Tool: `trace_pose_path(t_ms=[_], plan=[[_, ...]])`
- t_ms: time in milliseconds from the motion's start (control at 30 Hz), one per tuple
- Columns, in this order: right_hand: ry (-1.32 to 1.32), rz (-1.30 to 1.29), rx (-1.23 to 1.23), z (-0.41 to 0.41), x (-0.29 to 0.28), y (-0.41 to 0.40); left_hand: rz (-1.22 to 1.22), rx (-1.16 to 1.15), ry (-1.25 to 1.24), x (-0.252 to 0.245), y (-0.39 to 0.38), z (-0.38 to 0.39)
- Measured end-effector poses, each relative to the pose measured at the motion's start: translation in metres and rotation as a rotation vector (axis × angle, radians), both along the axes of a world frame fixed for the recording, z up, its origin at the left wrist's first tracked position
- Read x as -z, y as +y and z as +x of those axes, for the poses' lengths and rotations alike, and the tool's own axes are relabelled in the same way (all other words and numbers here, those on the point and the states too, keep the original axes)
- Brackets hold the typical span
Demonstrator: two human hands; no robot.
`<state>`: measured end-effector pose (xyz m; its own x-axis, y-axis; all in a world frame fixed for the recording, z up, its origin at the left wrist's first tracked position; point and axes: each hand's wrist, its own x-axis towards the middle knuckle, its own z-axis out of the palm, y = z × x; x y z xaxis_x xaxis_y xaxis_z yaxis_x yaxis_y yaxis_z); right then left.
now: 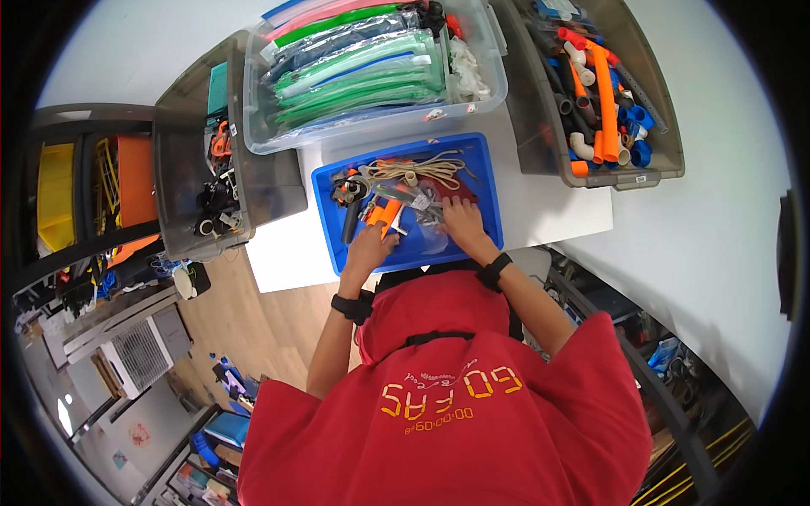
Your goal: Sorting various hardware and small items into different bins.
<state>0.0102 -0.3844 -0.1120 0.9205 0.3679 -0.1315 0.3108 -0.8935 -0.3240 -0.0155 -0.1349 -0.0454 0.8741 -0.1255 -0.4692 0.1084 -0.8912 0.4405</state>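
A blue plastic tray lies in front of me on the white table, and both hands reach into it. My left hand has its fingers around the lower end of an orange tube. My right hand grips the edge of a clear plastic bag with a label on it. A dark red piece lies beyond the right fingertips. Along the tray's far side is a coiled cream rope. Left of the tubes are a black tube and a round clamp-like part.
Behind the tray stands a clear bin of packaged plastic sheets or bags. A grey bin holds mixed parts at left; another grey bin with pipes and fittings stands at right. The white table ends close to my body.
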Motion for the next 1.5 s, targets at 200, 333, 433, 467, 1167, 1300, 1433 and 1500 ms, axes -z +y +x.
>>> trace_pose_path(t_ms=[200, 333, 433, 467, 1167, 1300, 1433, 1500], plan=[[0.104, -0.049, -0.007, 0.01, 0.0, 0.006, -0.063, -0.072, -0.031, -0.014, 0.013, -0.024], [0.057, -0.081, 0.032, 0.012, -0.012, -0.001, -0.137, -0.16, -0.002, -0.017, 0.028, -0.032], [-0.008, -0.07, 0.068, 0.007, -0.03, -0.017, -0.197, -0.208, 0.001, -0.025, 0.034, -0.029], [-0.035, -0.048, 0.076, 0.004, -0.037, -0.023, -0.217, -0.233, 0.011, -0.03, 0.034, -0.027], [-0.604, 0.17, -0.026, -0.04, -0.261, 0.096, -1.281, -0.569, -0.158, -0.17, 0.137, -0.05], [-0.669, 0.241, -0.041, -0.043, -0.273, 0.114, -1.372, -0.592, -0.195, -0.171, 0.149, -0.057], [-0.704, 0.233, -0.048, -0.048, -0.284, 0.128, -1.369, -0.579, -0.206, -0.17, 0.153, -0.059], [-0.715, 0.233, -0.033, -0.051, -0.29, 0.135, -1.426, -0.657, -0.226, -0.175, 0.151, -0.059]])
